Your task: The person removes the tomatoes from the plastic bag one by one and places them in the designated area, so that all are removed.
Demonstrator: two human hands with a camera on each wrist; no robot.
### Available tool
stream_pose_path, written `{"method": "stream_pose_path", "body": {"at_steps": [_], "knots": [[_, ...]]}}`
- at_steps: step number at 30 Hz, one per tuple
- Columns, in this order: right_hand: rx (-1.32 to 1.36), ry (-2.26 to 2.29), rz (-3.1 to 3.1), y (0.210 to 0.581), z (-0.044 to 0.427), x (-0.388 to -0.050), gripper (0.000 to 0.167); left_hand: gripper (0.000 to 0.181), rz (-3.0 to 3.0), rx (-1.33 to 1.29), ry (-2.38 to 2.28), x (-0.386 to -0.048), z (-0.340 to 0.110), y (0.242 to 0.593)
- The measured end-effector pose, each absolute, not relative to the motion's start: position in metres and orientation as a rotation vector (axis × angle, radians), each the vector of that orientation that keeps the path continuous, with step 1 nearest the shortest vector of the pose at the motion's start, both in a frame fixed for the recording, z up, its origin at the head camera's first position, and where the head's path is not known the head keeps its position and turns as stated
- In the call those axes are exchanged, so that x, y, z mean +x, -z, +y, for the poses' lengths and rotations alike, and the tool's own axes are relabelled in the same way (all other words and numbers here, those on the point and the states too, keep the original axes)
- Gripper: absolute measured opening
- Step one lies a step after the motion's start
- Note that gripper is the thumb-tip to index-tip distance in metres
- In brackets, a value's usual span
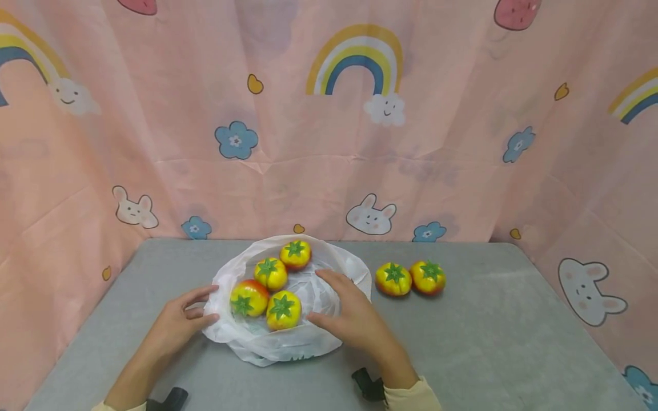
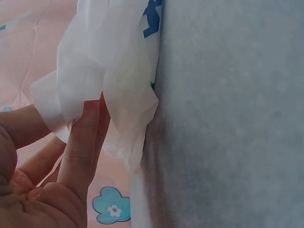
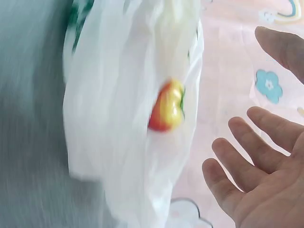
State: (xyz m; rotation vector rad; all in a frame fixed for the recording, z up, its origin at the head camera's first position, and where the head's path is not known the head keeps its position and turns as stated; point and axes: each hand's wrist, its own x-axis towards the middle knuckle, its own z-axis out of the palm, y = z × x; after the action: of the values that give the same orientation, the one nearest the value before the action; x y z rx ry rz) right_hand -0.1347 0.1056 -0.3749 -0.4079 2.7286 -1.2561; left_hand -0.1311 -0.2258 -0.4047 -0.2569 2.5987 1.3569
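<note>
Four yellow-and-red tomatoes (image 1: 282, 310), each with a green star of leaves, sit clustered in the left half of a white plastic bag (image 1: 305, 345) whose mouth is spread wide on the grey desk (image 1: 514, 319). Two loose tomatoes (image 1: 393, 279) lie on the desk to the bag's right, side by side, the nearer one just beside its rim.

At the bag's left edge, the left grip (image 1: 177, 319) pinches the thin film between thumb and fingers. The right grip (image 1: 349, 314) is released, thumb and fingers apart and grasping nothing; seen from the head, it covers part of the bag's right rim. From the right wrist, the bag's wall blocks much of the contents, leaving one tomato clearly visible.

Cream sleeves (image 1: 411, 395) and black wrist fittings (image 1: 175, 398) come in at the bottom. A pink curtain (image 1: 452, 103) stands behind the desk and along both sides, patterned with rainbows, smiling clouds, rabbits and blue flowers.

As for writing, the bag carries blue print (image 2: 152, 20) in the left wrist view and green print (image 3: 80, 23) in the right (cut off by folds and blur, so I cannot read either).
</note>
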Motion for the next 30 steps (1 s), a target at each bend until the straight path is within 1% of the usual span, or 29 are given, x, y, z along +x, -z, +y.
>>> {"method": "stream_pose_path", "body": {"at_steps": [9,17,23,30], "knots": [[-0.524,1.385,2.639,0.379,0.072,-0.132,0.069,0.067,2.596,-0.268,-1.354,-0.131,-0.225,0.403],[-0.469,1.401,2.670,0.393,0.053,-0.135,0.066,0.068,2.598,-0.228,-1.372,-0.131,-0.227,0.404],[-0.410,1.293,2.717,0.399,0.042,-0.134,0.069,0.069,2.590,-0.226,-1.374,-0.133,-0.230,0.404],[-0.331,1.255,2.784,0.407,0.041,-0.132,0.074,0.069,2.570,-0.263,-1.346,-0.134,-0.228,0.408]]}}
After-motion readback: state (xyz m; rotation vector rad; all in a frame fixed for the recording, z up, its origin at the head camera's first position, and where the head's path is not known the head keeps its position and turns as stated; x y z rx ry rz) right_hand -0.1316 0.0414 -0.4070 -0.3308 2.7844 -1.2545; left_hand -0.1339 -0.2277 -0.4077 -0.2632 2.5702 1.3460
